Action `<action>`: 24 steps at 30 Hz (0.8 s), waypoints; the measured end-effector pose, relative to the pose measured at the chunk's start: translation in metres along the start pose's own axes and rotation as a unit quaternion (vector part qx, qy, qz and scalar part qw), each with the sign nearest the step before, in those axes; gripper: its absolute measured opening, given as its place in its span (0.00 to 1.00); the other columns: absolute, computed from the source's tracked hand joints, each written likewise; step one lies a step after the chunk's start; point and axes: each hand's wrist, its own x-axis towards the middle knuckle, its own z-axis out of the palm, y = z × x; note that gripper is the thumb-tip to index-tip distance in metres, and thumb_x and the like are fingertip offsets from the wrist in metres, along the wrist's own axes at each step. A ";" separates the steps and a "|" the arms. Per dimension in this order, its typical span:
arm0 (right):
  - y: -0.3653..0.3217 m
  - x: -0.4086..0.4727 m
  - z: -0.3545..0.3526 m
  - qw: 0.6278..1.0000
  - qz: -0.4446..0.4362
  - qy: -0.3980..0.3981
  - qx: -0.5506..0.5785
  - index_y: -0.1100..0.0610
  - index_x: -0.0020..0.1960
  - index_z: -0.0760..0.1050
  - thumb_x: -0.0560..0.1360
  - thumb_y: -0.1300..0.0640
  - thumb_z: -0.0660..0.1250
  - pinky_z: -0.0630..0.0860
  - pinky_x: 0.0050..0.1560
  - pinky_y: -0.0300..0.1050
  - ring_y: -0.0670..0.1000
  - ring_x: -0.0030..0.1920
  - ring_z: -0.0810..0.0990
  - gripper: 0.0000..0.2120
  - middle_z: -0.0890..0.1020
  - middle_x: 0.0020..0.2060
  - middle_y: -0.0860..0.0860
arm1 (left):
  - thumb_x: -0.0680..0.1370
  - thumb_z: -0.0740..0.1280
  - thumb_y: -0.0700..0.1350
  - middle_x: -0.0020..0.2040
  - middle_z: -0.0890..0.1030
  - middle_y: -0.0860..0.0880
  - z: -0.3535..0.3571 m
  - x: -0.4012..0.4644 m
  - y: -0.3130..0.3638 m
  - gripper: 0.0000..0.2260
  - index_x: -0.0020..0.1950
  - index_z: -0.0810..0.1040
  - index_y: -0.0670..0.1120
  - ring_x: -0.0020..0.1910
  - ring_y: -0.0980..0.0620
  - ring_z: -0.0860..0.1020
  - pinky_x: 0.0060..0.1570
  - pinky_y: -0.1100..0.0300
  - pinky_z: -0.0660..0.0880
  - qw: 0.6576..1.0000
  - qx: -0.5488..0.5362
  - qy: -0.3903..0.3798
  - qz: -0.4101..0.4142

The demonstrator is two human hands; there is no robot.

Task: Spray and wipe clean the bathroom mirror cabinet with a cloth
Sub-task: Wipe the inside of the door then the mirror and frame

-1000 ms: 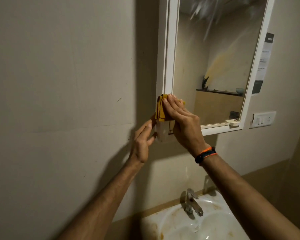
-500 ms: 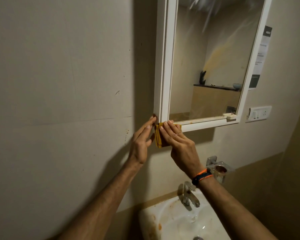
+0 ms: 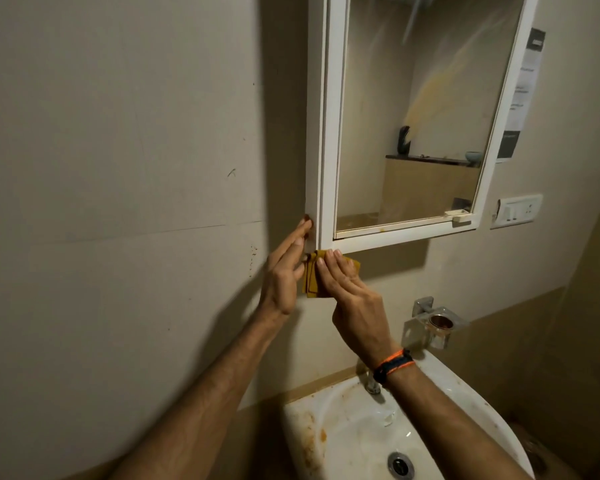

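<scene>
Just two flat-fingered hands, left and right, one yellow cloth, one mirror cabinet.

Quick count: two hands, left hand and right hand. One yellow cloth. One mirror cabinet, white frame. One sink, one drain, one tap mostly hidden behind wrist. One wall holder with one brownish cup in it. One switch plate. One paper notice right of mirror. One wristband, orange and dark. In reflection: one shelf, one small bowl.
</scene>
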 end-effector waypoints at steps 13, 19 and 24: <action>-0.028 0.027 -0.031 0.839 0.388 0.225 0.308 0.52 0.70 0.72 0.74 0.72 0.60 0.81 0.57 0.48 0.42 0.54 0.81 0.28 0.82 0.59 0.47 | 0.81 0.61 0.41 0.72 0.71 0.53 0.004 0.001 0.003 0.19 0.73 0.69 0.52 0.71 0.56 0.69 0.70 0.53 0.68 0.992 0.110 0.045 0.041; -0.044 0.031 0.003 0.979 0.172 0.058 0.096 0.60 0.78 0.57 0.67 0.79 0.59 0.61 0.75 0.51 0.54 0.77 0.59 0.41 0.61 0.77 0.56 | 0.79 0.67 0.40 0.68 0.76 0.53 0.010 0.004 0.001 0.18 0.69 0.75 0.47 0.66 0.59 0.74 0.66 0.58 0.72 0.985 0.122 0.094 0.073; -0.021 0.028 0.009 0.982 0.177 0.055 0.037 0.59 0.79 0.53 0.67 0.81 0.59 0.59 0.76 0.48 0.53 0.78 0.55 0.44 0.59 0.77 0.55 | 0.78 0.68 0.38 0.64 0.79 0.51 0.010 0.008 -0.001 0.19 0.68 0.76 0.46 0.61 0.57 0.77 0.50 0.76 0.73 0.968 0.176 0.135 0.117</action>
